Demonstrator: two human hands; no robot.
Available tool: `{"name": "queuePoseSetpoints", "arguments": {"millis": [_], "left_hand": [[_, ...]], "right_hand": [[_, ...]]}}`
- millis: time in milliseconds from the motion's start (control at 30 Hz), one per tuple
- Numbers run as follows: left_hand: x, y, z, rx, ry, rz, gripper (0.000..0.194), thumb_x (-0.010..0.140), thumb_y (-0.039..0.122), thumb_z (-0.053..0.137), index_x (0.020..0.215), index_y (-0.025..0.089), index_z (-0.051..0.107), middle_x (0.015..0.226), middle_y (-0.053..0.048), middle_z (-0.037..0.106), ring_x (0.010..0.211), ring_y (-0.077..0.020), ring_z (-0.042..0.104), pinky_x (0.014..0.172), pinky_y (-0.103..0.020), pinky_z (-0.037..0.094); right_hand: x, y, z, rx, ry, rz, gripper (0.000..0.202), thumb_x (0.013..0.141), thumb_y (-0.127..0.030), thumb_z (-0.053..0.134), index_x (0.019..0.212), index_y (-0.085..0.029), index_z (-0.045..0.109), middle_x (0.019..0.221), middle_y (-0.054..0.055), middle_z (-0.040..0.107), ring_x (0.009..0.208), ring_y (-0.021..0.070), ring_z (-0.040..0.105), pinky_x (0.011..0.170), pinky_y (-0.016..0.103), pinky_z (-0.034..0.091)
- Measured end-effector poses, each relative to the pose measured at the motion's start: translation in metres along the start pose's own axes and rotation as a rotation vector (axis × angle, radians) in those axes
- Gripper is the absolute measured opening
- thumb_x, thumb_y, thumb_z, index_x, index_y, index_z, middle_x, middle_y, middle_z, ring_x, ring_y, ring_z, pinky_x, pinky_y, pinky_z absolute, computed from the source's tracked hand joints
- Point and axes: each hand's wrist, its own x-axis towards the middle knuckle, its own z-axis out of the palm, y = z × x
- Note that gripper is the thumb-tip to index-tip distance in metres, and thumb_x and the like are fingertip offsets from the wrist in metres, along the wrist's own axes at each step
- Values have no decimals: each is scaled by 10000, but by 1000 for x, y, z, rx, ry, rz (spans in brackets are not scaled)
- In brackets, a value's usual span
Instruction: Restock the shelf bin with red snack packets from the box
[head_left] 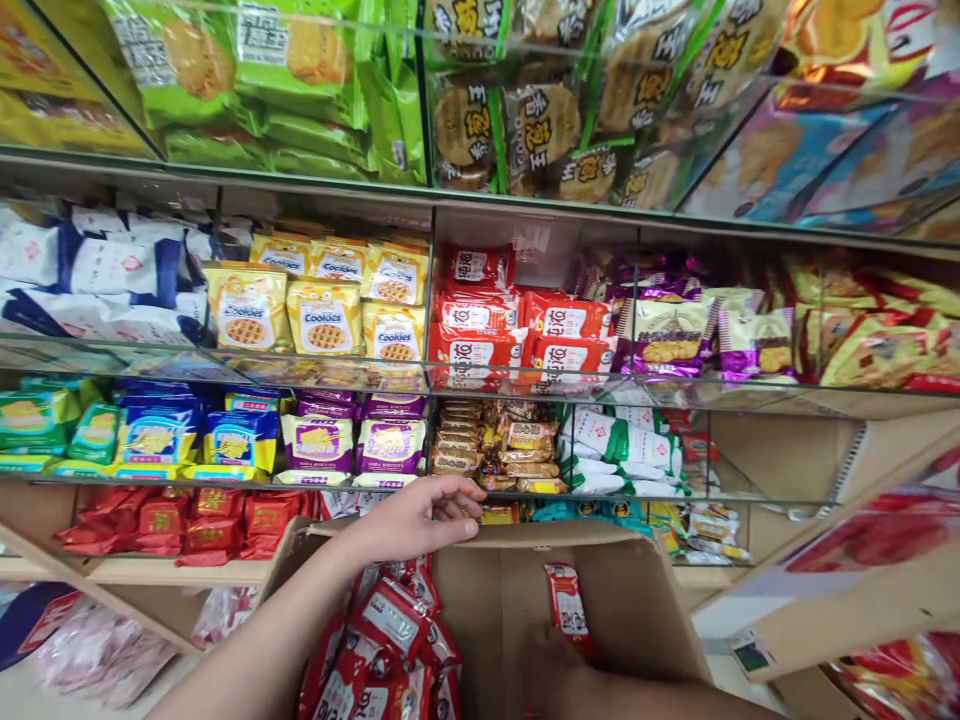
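Observation:
A cardboard box [622,570] stands open below the shelves, with a heap of red snack packets [390,620] in its left part. Across its far rim reaches my left hand [416,520], palm down, fingers loosely bent and somewhat apart, with nothing visible in them. My right hand [555,665] is down inside the box on the right, dark and blurred. A single red snack packet [568,605] stands up from its fingers, its lower end covered by the hand. Similar red packets [525,335] sit stacked on the middle shelf.
Glass-fronted shelves [337,370] hold yellow cookie packets [322,315], purple packets [319,440] and brown ones [529,445]. Green bags [300,60] fill the top shelf. Red packages [217,520] lie low on the left. A slanted wooden panel [847,600] is at right.

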Motion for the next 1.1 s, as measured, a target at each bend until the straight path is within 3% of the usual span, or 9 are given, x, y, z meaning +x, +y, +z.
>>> {"name": "queuePoseSetpoints", "arguments": {"millis": [133, 233, 333, 467, 567, 800, 933, 1033, 1100], "left_hand": [[1, 1, 1, 9, 12, -6, 303, 768, 318, 595, 1024, 158, 569, 954, -67, 653, 778, -133, 574, 747, -289, 460], [2, 2, 1, 7, 15, -11, 301, 766, 311, 596, 1022, 155, 568, 951, -68, 653, 783, -134, 579, 752, -292, 460], [1, 3, 1, 6, 13, -26, 303, 767, 305, 594, 1023, 145, 565, 942, -73, 651, 779, -132, 578, 747, -288, 461], [2, 5, 1, -1, 14, -17, 295, 768, 303, 595, 1015, 143, 568, 933, -75, 655, 771, -130, 580, 740, -287, 463], [3, 5, 1, -14, 14, -5, 283, 765, 301, 602, 1007, 155, 575, 936, -68, 662, 773, -132, 591, 736, -286, 471], [-5, 7, 4, -104, 125, 175, 323, 779, 346, 599, 1053, 180, 561, 1031, -97, 643, 923, -206, 613, 836, -355, 472], [-11, 16, 11, -364, -5, 324, 573, 754, 517, 568, 1232, 228, 441, 1279, -127, 487, 1117, -280, 511, 934, -430, 405], [-11, 22, 17, -379, -50, 246, 738, 685, 504, 651, 1311, 261, 346, 1366, -110, 395, 1186, -293, 441, 973, -423, 364], [-9, 22, 21, -377, 8, 154, 699, 708, 410, 672, 1307, 263, 341, 1307, -92, 470, 1130, -264, 495, 938, -390, 396]], "right_hand": [[8, 15, 21, -299, -103, 99, 284, 341, -17, 772, 398, -190, 555, 718, 105, 680, 915, 429, 576, 796, 612, 391], [10, 17, 17, -376, -156, 93, 299, 388, -172, 781, 320, -222, 494, 591, 65, 671, 724, 390, 643, 647, 548, 468], [7, 8, -2, -414, -188, 40, 205, 462, -428, 750, 471, -273, 616, 660, 68, 699, 730, 361, 657, 610, 482, 488], [-1, -10, -45, -379, -158, -42, 534, 513, -471, 716, 929, -142, 662, 902, 168, 687, 847, 340, 640, 707, 419, 489], [-9, -16, -73, -227, -73, -79, 552, 550, -469, 687, 980, -132, 608, 939, 157, 666, 863, 308, 622, 686, 359, 469], [-28, -18, -106, 271, 176, -176, 377, 558, -508, 682, 720, -206, 525, 690, -31, 538, 678, 149, 501, 565, 231, 346], [-41, -34, -126, 683, 268, -243, 336, 610, -443, 685, 706, -205, 468, 646, -59, 482, 606, 105, 442, 541, 215, 348], [-42, -47, -140, 985, 360, -255, 291, 666, -414, 658, 758, -211, 470, 694, -46, 546, 630, 118, 516, 568, 231, 408], [-37, -51, -145, 1085, 443, -258, 275, 684, -408, 653, 779, -211, 487, 750, -26, 601, 690, 140, 573, 610, 250, 449]]}}
